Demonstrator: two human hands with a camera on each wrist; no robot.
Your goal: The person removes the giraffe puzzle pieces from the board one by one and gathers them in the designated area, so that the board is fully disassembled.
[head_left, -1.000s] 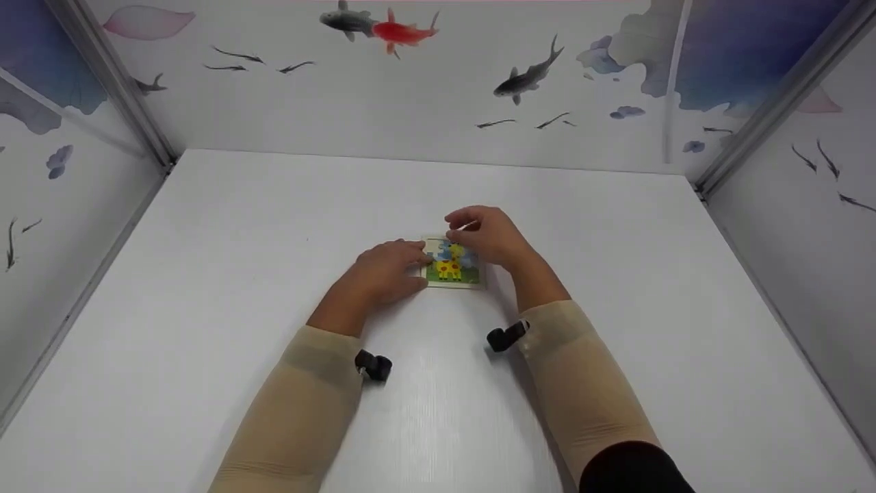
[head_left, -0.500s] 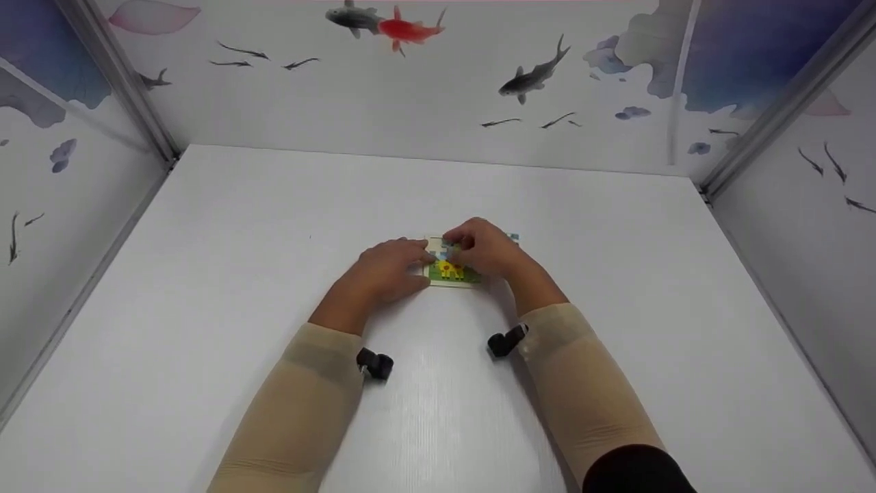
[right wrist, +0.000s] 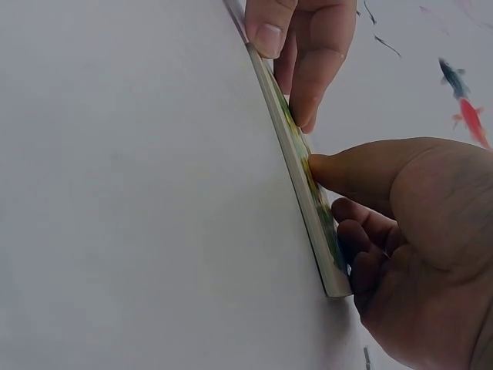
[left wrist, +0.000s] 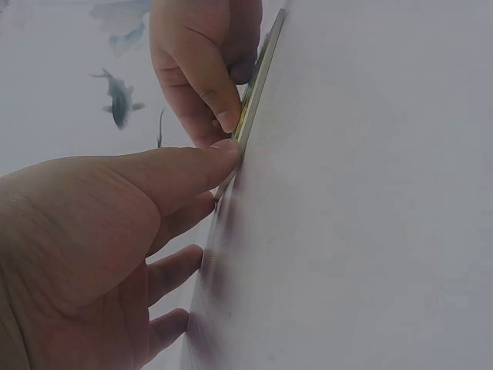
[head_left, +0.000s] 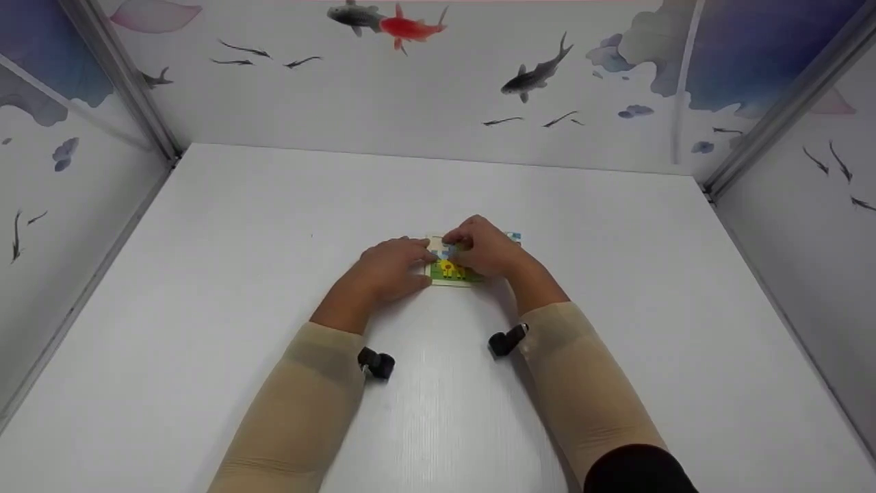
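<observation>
A small square puzzle board (head_left: 453,274) with a yellow giraffe on green lies flat on the white table (head_left: 274,226). My left hand (head_left: 391,266) rests on the table beside it, thumb (left wrist: 192,166) straight against the board's left edge (left wrist: 258,77). My right hand (head_left: 484,248) covers the board's upper part, fingers curled, pinching a blue piece down onto the picture. In the right wrist view its thumb (right wrist: 339,169) touches the board's face (right wrist: 302,181). A loose blue piece (head_left: 514,237) lies just right of that hand.
White walls printed with fish (head_left: 404,26) close in the table on three sides, with metal posts (head_left: 123,75) in the back corners. A black wrist camera (head_left: 375,363) sits on each forearm.
My right hand came down from just above the board onto its upper part and stayed there. The left hand has kept still at the left edge.
</observation>
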